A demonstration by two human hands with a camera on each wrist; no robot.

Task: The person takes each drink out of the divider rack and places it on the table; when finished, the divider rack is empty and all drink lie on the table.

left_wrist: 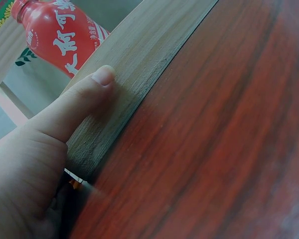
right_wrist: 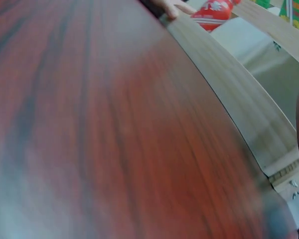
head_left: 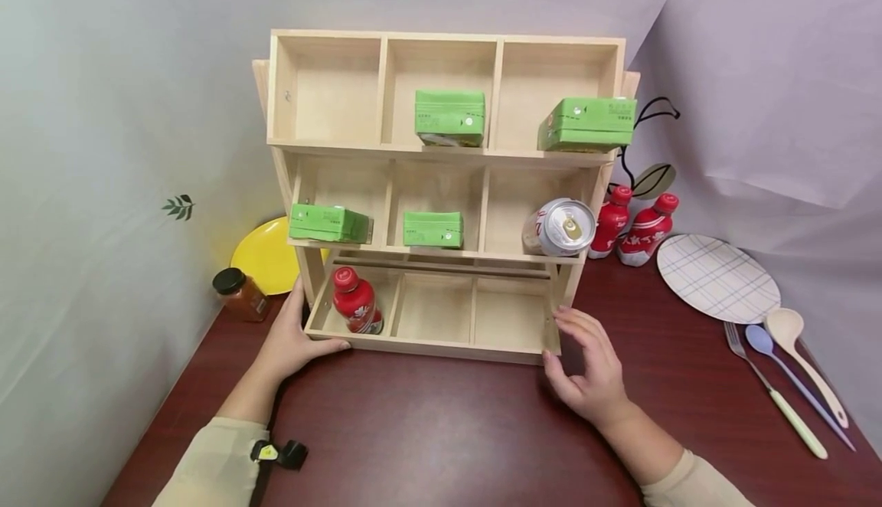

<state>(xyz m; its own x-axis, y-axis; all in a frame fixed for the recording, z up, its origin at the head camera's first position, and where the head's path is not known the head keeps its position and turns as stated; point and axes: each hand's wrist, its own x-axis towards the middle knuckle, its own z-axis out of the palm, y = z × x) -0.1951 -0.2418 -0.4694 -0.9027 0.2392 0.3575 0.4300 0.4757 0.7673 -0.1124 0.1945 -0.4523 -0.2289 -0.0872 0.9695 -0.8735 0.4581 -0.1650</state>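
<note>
A wooden three-tier shelf (head_left: 427, 350) stands on the table. My left hand (head_left: 289, 342) grips its lower left corner, the thumb (left_wrist: 84, 99) lying along the front board and the other fingers hidden round the side. At the lower right corner, my right hand (head_left: 592, 373) has its fingers spread loosely, fingertips right at the side wall. A red bottle (head_left: 357, 304) stands in the bottom left compartment. Green cartons sit in the middle tier's left (head_left: 327, 224) and centre (head_left: 432, 230), and the top tier's centre (head_left: 449, 116) and right (head_left: 589, 124). A silver can (head_left: 561, 227) occupies the middle right.
Left of the shelf are a yellow plate (head_left: 265, 258) and a dark-lidded jar (head_left: 240, 294). Beyond its right side stand two red bottles (head_left: 646, 231), with a checked plate (head_left: 717, 277), a fork (head_left: 779, 392), a blue spoon (head_left: 792, 373) and a cream ladle (head_left: 809, 361) nearby.
</note>
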